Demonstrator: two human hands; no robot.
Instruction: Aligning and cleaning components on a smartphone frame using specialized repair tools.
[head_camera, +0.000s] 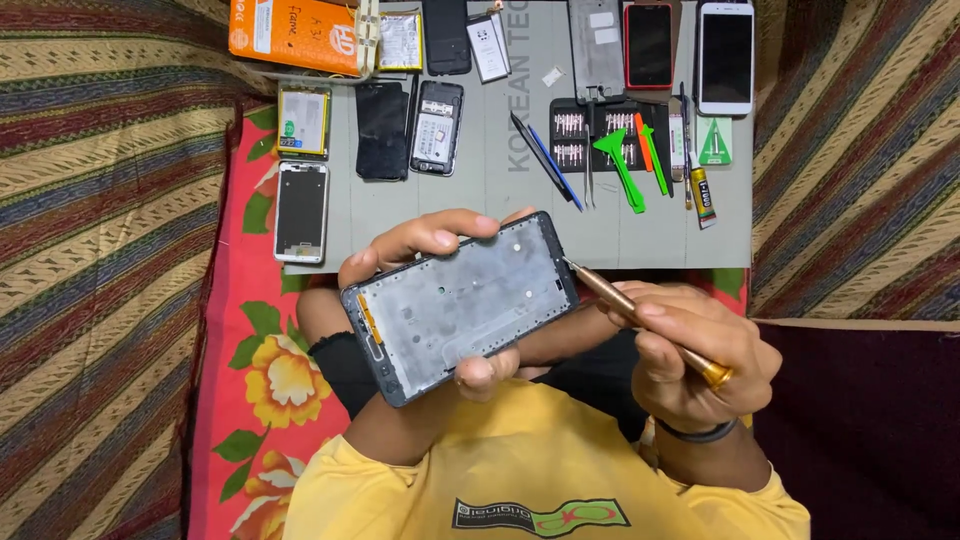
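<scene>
Your left hand (420, 245) grips the phone frame (460, 305); your right hand (690, 355) pinches the screwdriver (640, 320) at its corner screw — keep the tip seated squarely.

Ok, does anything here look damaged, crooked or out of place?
Nothing looks broken. The left hand holds a bare phone frame tilted, and the right hand has a screwdriver at its corner. On the grey mat, phones and tools lie in rough rows; only the green pry tools sit a bit askew.
</scene>
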